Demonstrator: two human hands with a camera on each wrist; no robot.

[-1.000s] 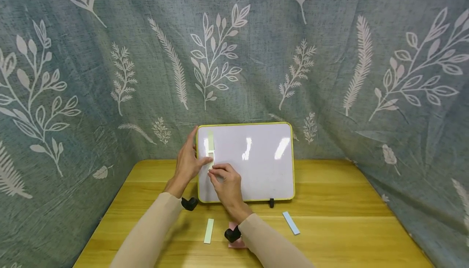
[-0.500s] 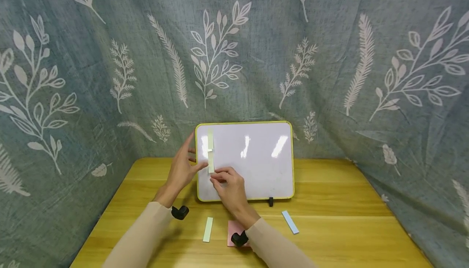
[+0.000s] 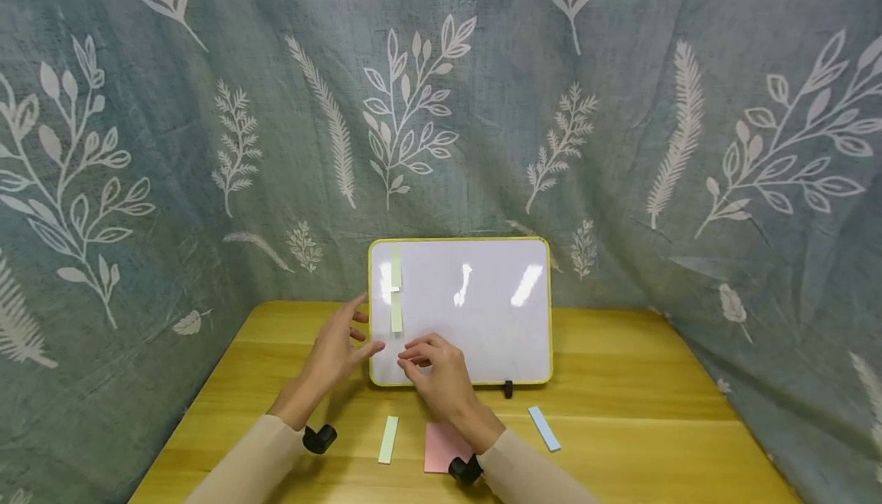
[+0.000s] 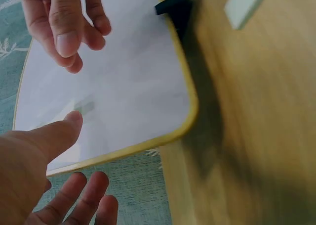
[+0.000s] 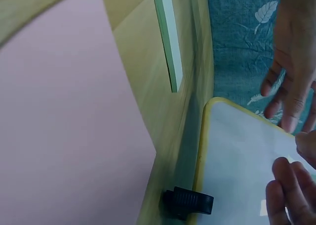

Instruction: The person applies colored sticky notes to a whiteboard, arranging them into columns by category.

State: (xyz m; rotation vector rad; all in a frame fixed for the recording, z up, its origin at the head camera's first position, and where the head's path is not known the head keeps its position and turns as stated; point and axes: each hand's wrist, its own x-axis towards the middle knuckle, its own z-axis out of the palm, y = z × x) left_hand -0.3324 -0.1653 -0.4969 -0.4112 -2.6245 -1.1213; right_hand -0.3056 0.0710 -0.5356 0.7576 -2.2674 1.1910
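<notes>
Vertically aligned, two pale green strips (image 3: pixel 396 314) on glossy yellow-edged whiteboard (image 3: pixel 475 335).

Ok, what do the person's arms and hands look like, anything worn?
The left hand and right hand are bare, no gloves. Both arms wear plain light-beige long sleeves, left sleeve and right sleeve, reaching about the wrist. A small black rounded unit sits at each wrist: left unit, right unit. No cables visible.
</notes>
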